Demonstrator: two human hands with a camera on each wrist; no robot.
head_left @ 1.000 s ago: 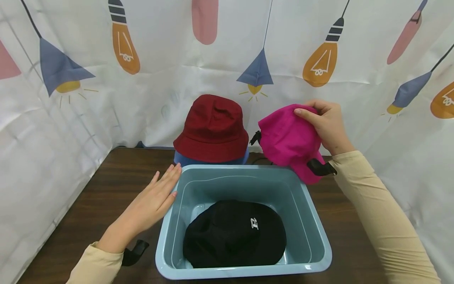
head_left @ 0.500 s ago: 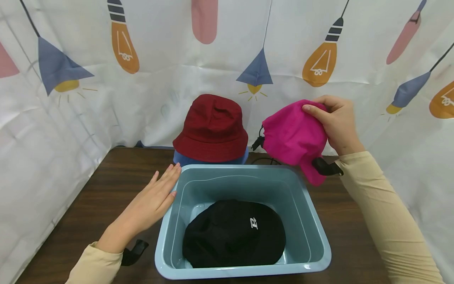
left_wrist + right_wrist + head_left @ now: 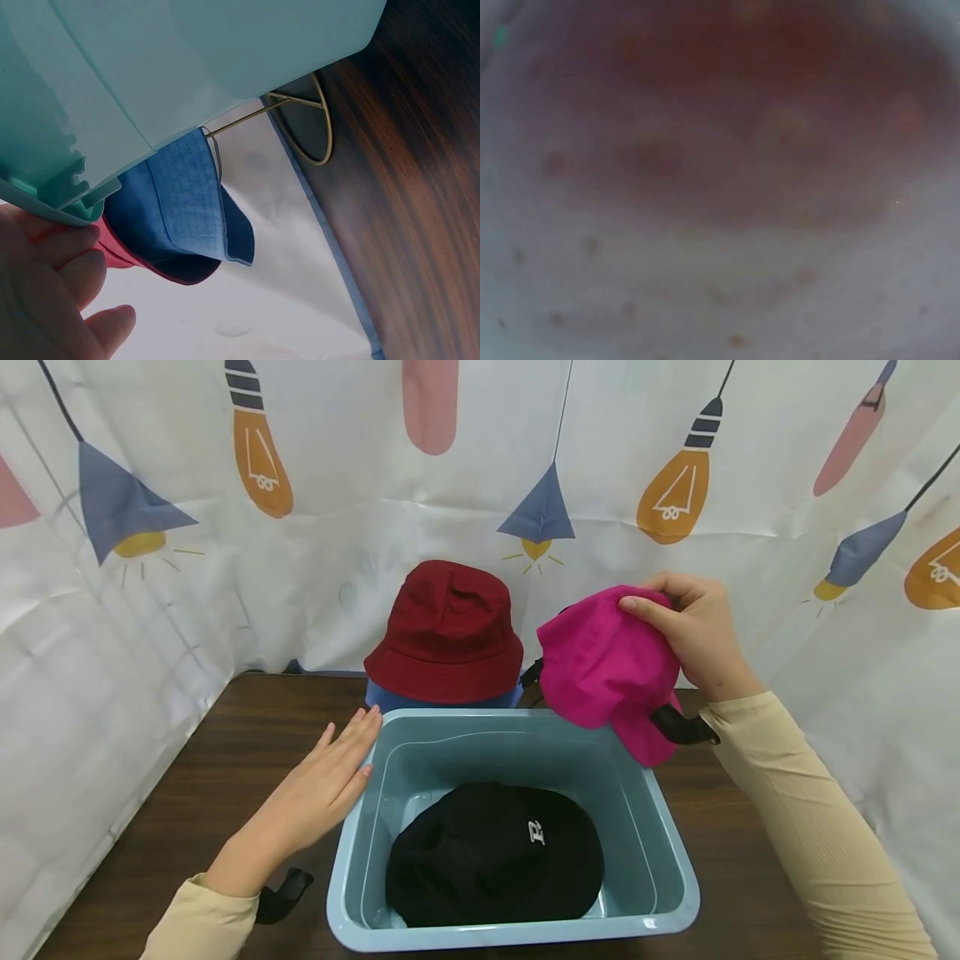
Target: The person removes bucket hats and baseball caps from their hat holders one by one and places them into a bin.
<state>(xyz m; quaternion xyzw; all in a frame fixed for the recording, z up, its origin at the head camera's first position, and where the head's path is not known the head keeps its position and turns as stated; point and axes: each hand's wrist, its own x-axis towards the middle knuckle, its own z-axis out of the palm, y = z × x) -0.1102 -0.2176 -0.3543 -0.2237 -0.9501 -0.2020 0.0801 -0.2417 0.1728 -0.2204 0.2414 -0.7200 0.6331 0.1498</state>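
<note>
My right hand [image 3: 697, 631] pinches a magenta hat [image 3: 603, 660] by its crown, thumb in front. The hat hangs over the back right corner of a light blue plastic tub [image 3: 517, 937], with a black cord toggle at its left. A black cap [image 3: 487, 852] with a small white emblem lies inside the tub. With fingers straight, my left hand [image 3: 311, 793] rests against the tub's left rim. Behind the tub a dark red bucket hat [image 3: 450, 627] sits over a blue hat [image 3: 184, 195]. The right wrist view is only a blur.
The tub stands on a dark wood table [image 3: 225, 760]. A white curtain [image 3: 337, 585] printed with lamps and bulbs hangs behind and beside it. A thin wire stand [image 3: 328, 127] shows below the blue hat in the left wrist view.
The right hand shifted slightly right and up with the magenta hat, then came back left and down, the hat now overlapping the tub's back rim. The left hand stays still.
</note>
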